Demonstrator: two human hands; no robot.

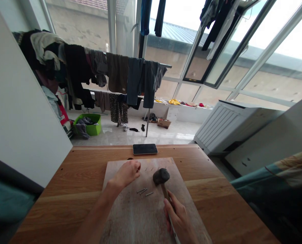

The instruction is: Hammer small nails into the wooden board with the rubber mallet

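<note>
My right hand [177, 213] is wrapped round the handle of a mallet [161, 176] with a dark, rounded head, held over the right part of a pale wooden board [138, 220]. Closed, my left hand [129, 173] is over the board's far left part; whatever its fingers may pinch is hidden. A row of thin nails [152, 168] stands up along the far part of the board, between my left hand and the mallet head. Nearer to me, a few loose nails [149, 194] lie flat on the board.
The board rests on a brown wooden table [72, 179]. A phone [145, 149] lies at the table's far edge, and a small dark round thing [130, 158] sits behind my left hand. Beyond stand a clothes rack [147, 125] and a green basin [93, 128] on the floor.
</note>
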